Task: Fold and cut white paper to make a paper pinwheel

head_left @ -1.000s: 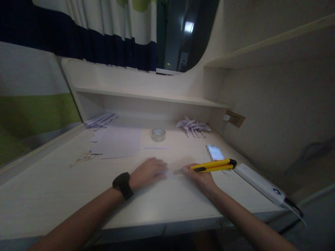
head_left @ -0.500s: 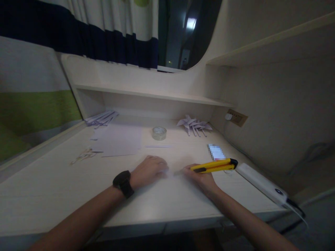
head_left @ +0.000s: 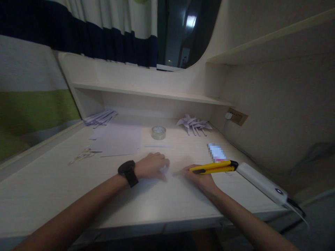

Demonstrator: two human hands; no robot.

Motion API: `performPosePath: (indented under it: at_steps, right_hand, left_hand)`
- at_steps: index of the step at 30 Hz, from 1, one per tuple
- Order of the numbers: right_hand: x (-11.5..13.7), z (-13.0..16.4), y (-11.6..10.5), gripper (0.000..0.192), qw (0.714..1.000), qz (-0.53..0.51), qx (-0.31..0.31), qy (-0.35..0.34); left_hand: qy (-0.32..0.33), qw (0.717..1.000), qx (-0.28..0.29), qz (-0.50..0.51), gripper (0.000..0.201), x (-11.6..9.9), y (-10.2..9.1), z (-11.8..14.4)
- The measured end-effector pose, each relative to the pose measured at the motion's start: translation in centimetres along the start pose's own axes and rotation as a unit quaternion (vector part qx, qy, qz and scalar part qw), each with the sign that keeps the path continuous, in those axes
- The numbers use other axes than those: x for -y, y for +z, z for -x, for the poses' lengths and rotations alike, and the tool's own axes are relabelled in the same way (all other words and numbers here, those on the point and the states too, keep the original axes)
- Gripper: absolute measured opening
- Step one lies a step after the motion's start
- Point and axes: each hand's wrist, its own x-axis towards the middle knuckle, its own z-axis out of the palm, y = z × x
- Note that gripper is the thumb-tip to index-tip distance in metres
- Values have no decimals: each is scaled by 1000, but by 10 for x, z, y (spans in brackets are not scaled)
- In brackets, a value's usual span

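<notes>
My left hand (head_left: 153, 165), with a black watch (head_left: 128, 172) on the wrist, lies palm down on a pale sheet of paper (head_left: 157, 181) on the desk, fingers pressing it flat. My right hand (head_left: 199, 176) grips a yellow utility knife (head_left: 213, 167), its blade end pointing left towards the left fingertips and touching the paper. The two hands are a short gap apart near the desk's front middle.
A tape roll (head_left: 158, 132) stands mid-desk behind a thin paper strip (head_left: 157, 146). White sheets (head_left: 117, 141) and paper scraps (head_left: 85, 155) lie left, folded paper pinwheels (head_left: 193, 124) back right, more strips (head_left: 101, 118) back left. A white power strip (head_left: 261, 183) runs along the right edge.
My left hand has slid slightly forward and to the right on the paper. The right hand with the knife has stayed almost still.
</notes>
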Motion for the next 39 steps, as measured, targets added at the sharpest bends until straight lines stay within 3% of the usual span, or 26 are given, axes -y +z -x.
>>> performPosePath:
  at_steps: [7, 14, 20, 25, 31, 39]
  right_hand:
    - [3, 1, 0, 28, 1000, 8, 5, -3]
    - [8, 2, 0, 23, 1000, -2, 19, -10]
    - [9, 3, 0, 24, 1000, -6, 18, -15]
    - [7, 3, 1, 24, 999, 0, -30, -24]
    - [4, 6, 3, 24, 998, 42, -44, -16]
    - [8, 8, 3, 23, 997, 64, -27, -32]
  left_hand:
    - [-11, 998, 56, -27, 42, 3, 2, -14]
    - [-30, 996, 83, -26, 42, -5, -11, -16]
    - [48, 997, 50, 45, 15, -2, -18, -21]
    - [64, 997, 12, 29, 14, -3, -17, -23]
    - [102, 992, -26, 63, 15, -2, -7, -22]
    - [131, 990, -44, 24, 19, 5, 0, -16]
